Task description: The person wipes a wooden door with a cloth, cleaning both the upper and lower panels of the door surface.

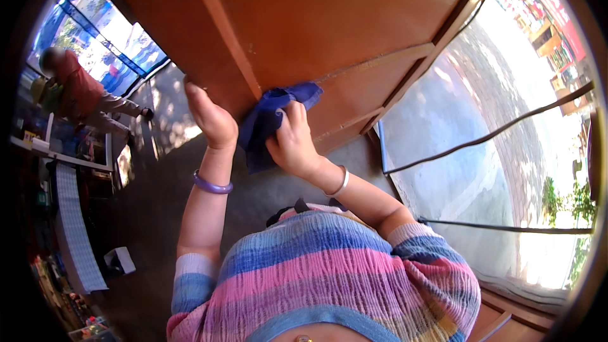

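Observation:
A brown wooden door or panel (332,14) with raised mouldings stands in front of me. My right hand (294,140), a pale bangle at its wrist, grips a dark blue cloth (266,121) bunched against the lower part of the panel. The cloth hangs down to the left of that hand. My left hand (211,118), below a purple bangle (213,184), is raised beside the panel's left edge, with nothing in it; its fingers are foreshortened and partly hidden.
A person in a red top (80,80) walks at the far left, near a glass-sided case (80,145). A long surface with a checked cover (76,228) and a white box (124,260) lie below. At right, dark straps (494,137) cross a translucent sheet (456,152).

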`<state>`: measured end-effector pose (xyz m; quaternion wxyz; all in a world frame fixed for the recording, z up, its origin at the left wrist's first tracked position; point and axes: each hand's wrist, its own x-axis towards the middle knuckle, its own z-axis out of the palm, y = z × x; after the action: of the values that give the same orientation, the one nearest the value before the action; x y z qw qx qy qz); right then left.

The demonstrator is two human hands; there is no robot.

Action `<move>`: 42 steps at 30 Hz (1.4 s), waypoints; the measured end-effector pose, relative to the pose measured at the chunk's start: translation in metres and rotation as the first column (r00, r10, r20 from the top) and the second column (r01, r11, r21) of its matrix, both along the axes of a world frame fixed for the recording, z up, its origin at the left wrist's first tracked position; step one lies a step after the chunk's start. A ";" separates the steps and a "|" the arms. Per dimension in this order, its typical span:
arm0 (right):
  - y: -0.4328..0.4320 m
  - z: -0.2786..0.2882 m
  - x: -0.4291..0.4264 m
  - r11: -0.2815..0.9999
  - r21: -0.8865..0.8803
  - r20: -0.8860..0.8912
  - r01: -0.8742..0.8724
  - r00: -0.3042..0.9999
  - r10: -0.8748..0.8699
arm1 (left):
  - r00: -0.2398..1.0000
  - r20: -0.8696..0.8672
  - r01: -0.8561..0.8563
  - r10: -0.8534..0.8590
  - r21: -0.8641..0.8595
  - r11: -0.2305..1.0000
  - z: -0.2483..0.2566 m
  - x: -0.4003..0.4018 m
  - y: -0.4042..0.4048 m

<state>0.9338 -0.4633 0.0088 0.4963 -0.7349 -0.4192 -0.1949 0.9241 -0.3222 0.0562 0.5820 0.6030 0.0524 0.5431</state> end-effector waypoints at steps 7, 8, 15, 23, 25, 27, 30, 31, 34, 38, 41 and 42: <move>0.007 0.105 0.021 0.977 0.200 0.263 -0.072 0.965 0.017 | 0.954 0.055 0.299 -0.295 -0.122 0.946 0.010 -0.007 -0.009; 0.008 0.131 0.026 0.979 0.192 0.351 -0.072 0.936 0.000 | 0.983 -0.128 0.149 -0.133 0.125 0.981 0.006 -0.009 0.001; 0.045 0.298 0.050 0.934 0.351 0.742 -0.064 0.628 -0.235 | 0.986 0.026 0.166 -0.167 0.037 0.985 0.001 -0.007 0.003; 0.036 0.197 0.023 0.920 0.197 0.741 0.339 0.563 -0.366 | 0.884 0.131 0.467 -0.449 -0.257 0.846 -0.003 -0.011 0.000; 0.039 0.155 0.019 0.945 0.112 0.694 0.307 0.656 -0.296 | 0.716 0.338 0.696 -0.611 -0.274 0.664 0.000 -0.016 0.006; 0.038 0.115 0.014 0.958 0.006 0.664 0.288 0.715 -0.219 | 0.726 0.333 0.686 -0.602 -0.279 0.672 -0.001 -0.021 0.010; 0.036 0.050 0.014 0.960 -0.054 0.679 0.274 0.716 -0.166 | 0.672 0.337 0.741 -0.660 -0.324 0.588 -0.008 -0.020 0.014; 0.033 0.031 0.014 0.954 -0.072 0.696 0.292 0.700 -0.162 | 0.625 0.341 0.775 -0.702 -0.377 0.507 -0.010 -0.020 0.013; 0.028 -0.015 0.023 0.967 -0.099 0.722 0.235 0.685 -0.092 | 0.707 0.225 0.700 -0.670 -0.357 0.618 -0.006 -0.027 0.015; 0.024 -0.030 0.030 0.978 -0.162 0.711 0.135 0.703 0.020 | 0.694 0.208 0.717 -0.689 -0.284 0.636 -0.007 -0.028 0.017; 0.025 -0.026 0.027 0.988 -0.137 0.705 0.071 0.708 0.046 | 0.691 0.195 0.721 -0.696 -0.253 0.645 -0.010 -0.026 0.018; 0.025 -0.021 0.024 0.989 -0.116 0.702 0.094 0.712 0.015 | 0.691 0.184 0.722 -0.699 -0.242 0.649 -0.008 -0.026 0.018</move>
<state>0.9576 -0.4383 -0.0124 0.2422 -0.6485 -0.5729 -0.4389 0.8977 -0.3044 0.0479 0.8326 0.4605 -0.1291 0.2792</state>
